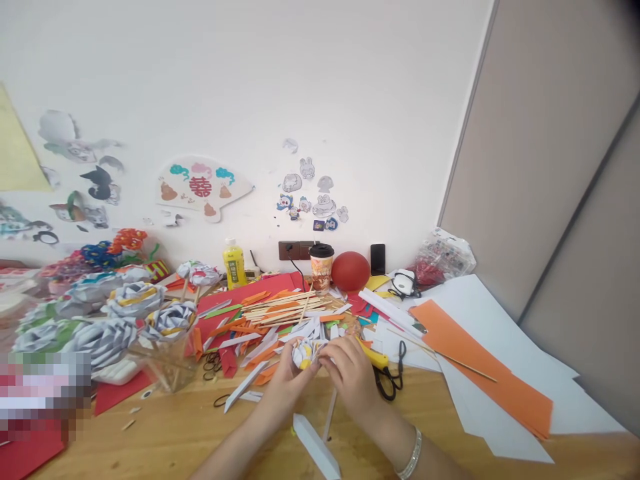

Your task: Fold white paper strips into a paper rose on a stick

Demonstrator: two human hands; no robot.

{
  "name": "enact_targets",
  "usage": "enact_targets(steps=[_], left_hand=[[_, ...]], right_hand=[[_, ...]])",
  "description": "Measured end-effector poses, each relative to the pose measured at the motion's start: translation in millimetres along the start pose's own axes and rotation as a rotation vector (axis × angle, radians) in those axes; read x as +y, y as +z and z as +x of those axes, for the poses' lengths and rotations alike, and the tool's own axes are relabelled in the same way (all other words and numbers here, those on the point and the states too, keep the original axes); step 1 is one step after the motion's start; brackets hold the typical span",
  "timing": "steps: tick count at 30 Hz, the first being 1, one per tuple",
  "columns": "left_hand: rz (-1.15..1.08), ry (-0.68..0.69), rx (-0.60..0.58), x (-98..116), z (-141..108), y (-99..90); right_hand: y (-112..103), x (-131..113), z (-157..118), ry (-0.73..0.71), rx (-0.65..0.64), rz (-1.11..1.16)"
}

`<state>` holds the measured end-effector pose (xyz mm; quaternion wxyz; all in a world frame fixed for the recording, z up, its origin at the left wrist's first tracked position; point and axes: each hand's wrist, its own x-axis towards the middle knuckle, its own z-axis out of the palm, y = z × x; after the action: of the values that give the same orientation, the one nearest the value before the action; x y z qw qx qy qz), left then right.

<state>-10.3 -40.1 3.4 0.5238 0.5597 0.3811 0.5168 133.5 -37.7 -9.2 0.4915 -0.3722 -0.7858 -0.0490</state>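
Note:
A small white and yellow paper flower (303, 355) sits between my two hands above the front of the table. My left hand (287, 375) is wrapped round it from the left. My right hand (354, 375) is closed at its right side, with thumb and fingertips pinched on the flower's edge; the exact bit under them is too small to tell. Below the hands a thin wooden stick (330, 417) points down toward me; whether it joins the flower is hidden. A folded white paper strip (317, 447) lies beneath. Beside my right hand is a yellow tool (375, 356) with a black cord.
Wooden skewers (280, 310) lie over coloured paper strips behind my hands. Finished paper flowers (135, 299) stand at left, some in a clear container (167, 367). A lidded cup (321, 267), red balloon (351, 271) and yellow bottle (233, 265) line the wall. Orange paper (487, 367) covers white sheets at right.

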Motion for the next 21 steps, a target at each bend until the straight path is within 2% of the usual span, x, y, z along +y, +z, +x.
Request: enact_targets(steps=[5, 10, 12, 15, 21], left_hand=[[0.048, 0.024, -0.008, -3.1, -0.9, -0.2], [0.017, 0.034, -0.044, -4.2, -2.2, 1.3], [0.033, 0.034, -0.037, -2.8, -2.3, 1.3], [0.075, 0.04, -0.015, -1.5, -1.5, 0.1], [0.116, 0.066, -0.014, -4.6, -0.4, -1.7]], right_hand=[[-0.1, 2.5, -3.8, -0.076, 0.028, -0.051], [6.4, 4.6, -14.1, -0.249, 0.158, -0.173], [6.6, 3.5, -12.7, -0.204, 0.17, -0.123], [2.5, 2.6, -4.7, -0.036, 0.102, -0.003], [-6.8, 7.3, 6.2, 0.025, -0.033, 0.237]])
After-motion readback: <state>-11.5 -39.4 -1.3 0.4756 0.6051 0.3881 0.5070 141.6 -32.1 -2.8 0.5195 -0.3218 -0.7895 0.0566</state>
